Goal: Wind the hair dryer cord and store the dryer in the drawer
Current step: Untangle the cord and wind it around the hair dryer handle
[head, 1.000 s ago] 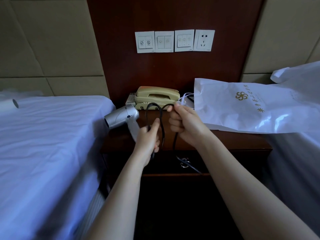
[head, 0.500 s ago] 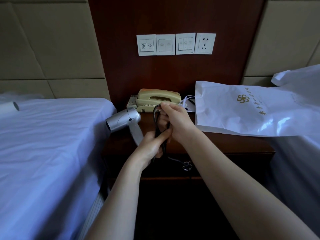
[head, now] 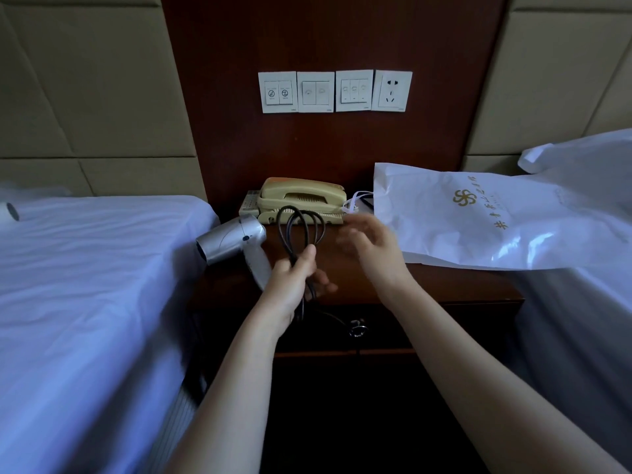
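A silver hair dryer (head: 232,241) lies on the dark wooden nightstand (head: 455,285), its nozzle pointing left toward the bed. Its black cord (head: 301,230) stands up in several loops above my left hand (head: 290,282), which is shut on the bundle beside the dryer's handle. A loose end of cord hangs down past the drawer front (head: 427,323) to the drawer's metal pull (head: 357,328). My right hand (head: 369,244) hovers blurred just right of the loops, fingers apart and holding nothing. The drawer is closed.
A beige telephone (head: 301,200) sits at the back of the nightstand. A white plastic bag (head: 496,217) covers its right side. White-sheeted beds flank it, the left one (head: 85,285) close to the dryer. Switches and a socket (head: 393,90) are on the wall panel.
My right hand has let go of the cord and drawn away to the right. The loops now stand gathered in my left hand alone.
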Available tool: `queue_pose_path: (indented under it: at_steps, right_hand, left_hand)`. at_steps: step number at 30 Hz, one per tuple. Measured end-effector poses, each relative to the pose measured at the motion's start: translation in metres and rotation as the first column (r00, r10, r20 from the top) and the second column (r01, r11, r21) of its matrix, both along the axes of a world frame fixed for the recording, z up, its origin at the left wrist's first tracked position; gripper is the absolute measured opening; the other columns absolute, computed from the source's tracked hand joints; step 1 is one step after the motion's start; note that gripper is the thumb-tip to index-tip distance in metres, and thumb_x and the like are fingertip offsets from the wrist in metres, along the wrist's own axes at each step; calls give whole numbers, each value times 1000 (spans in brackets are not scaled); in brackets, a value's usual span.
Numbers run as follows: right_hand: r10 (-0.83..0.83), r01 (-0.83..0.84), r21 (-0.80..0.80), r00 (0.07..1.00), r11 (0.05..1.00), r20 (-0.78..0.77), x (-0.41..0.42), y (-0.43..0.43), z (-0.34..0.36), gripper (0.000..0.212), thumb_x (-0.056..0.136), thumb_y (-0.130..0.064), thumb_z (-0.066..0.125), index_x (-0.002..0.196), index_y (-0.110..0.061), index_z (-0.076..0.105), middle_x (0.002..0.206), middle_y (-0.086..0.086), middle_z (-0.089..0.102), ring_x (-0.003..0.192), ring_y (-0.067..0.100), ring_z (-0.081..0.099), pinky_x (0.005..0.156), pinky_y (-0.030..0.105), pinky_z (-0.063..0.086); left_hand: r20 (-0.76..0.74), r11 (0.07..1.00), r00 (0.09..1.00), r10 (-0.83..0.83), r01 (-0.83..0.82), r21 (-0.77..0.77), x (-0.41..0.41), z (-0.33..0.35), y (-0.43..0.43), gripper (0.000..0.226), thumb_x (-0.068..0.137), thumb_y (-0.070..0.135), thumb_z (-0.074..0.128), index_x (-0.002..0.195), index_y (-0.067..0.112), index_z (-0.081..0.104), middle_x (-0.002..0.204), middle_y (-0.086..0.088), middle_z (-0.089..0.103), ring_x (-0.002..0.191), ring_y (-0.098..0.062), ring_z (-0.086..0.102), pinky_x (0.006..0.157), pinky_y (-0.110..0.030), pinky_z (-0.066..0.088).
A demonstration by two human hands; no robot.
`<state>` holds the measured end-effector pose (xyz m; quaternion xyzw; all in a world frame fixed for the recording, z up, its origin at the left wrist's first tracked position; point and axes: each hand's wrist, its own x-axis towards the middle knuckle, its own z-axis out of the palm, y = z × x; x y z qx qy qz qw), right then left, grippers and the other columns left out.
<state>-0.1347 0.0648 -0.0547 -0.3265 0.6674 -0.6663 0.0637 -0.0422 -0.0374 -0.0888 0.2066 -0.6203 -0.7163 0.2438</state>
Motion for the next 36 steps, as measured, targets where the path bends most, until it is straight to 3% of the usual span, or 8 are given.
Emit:
queue_pose_path:
  at_steps: [6,9,15,19,23,26,29,36]
  right_hand:
    - [396,-464,331,882,822,255,20,15,-30,25,101,-21,33,107,-9,55,84,2,63,82,15,63,80,25,48]
    - [458,-523,370,852,768,253,17,18,-34,30,102,-28,31,100,-15,57,89,0,65,91,13,62,88,26,46]
    - [518,-577,523,811,627,272,15,19,-59,29,100,-34,36,118,-22,56,112,1,62,106,12,57,89,24,43]
    - [544,-561,473,818,679,188,23,16,-66,38,97,-21,48,135,-18,45,114,2,57,109,11,54,92,16,41]
    - [588,-562,465,802,684,104,30,11,-68,20,95,-14,53,114,-9,53,106,2,54,104,9,50,96,22,37]
    - [601,-583,467,789,665,129,30,12,-64,8,96,-18,51,94,-10,53,92,5,58,89,11,54,84,23,41]
    - [622,-634,424,760,647,187,29,15,-58,20,98,-18,45,79,-15,48,66,1,56,59,8,53,64,17,46]
    - [498,-511,337,857,791,132,19,21,-33,30,97,-26,48,71,-18,60,49,-13,35,42,2,27,41,15,23]
  left_hand:
    - [-72,988,990,124,-116,103,-2,4,4,46,98,36,41,57,14,37,37,7,41,33,-9,44,42,-23,44]
    - [-100,976,983,153,-134,170,0,4,4,44,99,35,42,60,14,39,38,10,36,32,-7,38,36,-18,39]
    - [-172,926,960,220,-150,348,5,8,-3,37,100,31,40,68,12,44,36,11,32,27,-2,29,31,-13,28]
    - [-206,904,957,203,-103,414,7,8,-4,34,101,27,37,72,12,46,34,11,31,25,-1,27,30,-12,24]
    - [-222,853,944,245,-101,513,8,9,-6,32,101,24,35,73,13,47,34,10,31,26,-1,28,31,-12,29]
    - [-201,800,928,315,-146,583,9,9,-7,31,101,21,36,75,11,47,39,8,41,28,-2,37,37,-12,41]
    - [-178,781,905,387,-219,584,10,11,-7,28,100,14,39,77,7,51,61,-1,51,34,-4,49,41,-15,47]
    - [-92,676,853,513,-335,657,14,12,-10,27,97,4,44,71,4,53,64,-5,51,43,-7,53,42,-18,50]
